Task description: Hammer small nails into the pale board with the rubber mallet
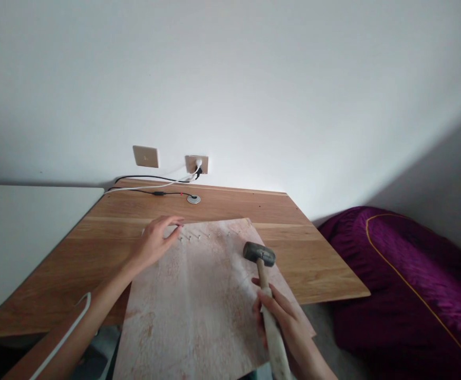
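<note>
Now | left hand (157, 244) released, at board (199, 301) far edge | right hand (284, 322) grasping hammer (259, 254), right edge

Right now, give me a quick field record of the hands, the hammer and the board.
left hand: open, fingers by the left end of the nails
right hand: shut around the hammer handle
hammer: head above the board, right side; contact unclear
nails: one row along the board's far edge
board: pale, flat on wooden desk, overhanging near edge
</note>
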`<control>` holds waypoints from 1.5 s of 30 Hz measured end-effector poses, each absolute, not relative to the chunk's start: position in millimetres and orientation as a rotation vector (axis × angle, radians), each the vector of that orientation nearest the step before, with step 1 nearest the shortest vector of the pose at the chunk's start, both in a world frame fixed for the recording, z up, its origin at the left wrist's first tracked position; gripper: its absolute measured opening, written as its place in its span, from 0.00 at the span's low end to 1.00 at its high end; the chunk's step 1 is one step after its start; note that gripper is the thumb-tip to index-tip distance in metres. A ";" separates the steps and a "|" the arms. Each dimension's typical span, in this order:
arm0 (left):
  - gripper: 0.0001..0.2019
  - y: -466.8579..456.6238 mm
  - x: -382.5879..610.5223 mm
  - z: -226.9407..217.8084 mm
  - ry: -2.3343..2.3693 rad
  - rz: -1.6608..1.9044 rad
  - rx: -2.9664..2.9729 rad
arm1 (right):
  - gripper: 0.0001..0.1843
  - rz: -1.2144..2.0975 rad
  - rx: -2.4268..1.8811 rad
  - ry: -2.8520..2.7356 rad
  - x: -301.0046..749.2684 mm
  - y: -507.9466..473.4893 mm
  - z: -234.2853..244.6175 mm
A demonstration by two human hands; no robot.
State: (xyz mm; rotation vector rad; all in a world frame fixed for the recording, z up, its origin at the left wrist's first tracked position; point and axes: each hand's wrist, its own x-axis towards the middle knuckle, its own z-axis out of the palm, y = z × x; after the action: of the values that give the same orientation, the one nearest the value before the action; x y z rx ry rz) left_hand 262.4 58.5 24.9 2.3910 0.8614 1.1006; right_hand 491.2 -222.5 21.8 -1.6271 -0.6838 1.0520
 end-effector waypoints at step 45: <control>0.14 -93.8 291.6 32.6 0.933 0.966 1.884 | 0.22 -0.430 -2.069 -1.622 613.5 -257.9 -32.5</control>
State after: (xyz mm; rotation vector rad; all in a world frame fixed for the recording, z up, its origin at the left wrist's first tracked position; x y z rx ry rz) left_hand 291.6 -93.8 32.6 1.8840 0.9331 0.9658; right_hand 613.5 -257.9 -32.5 -2.0687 -1.6223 -0.4296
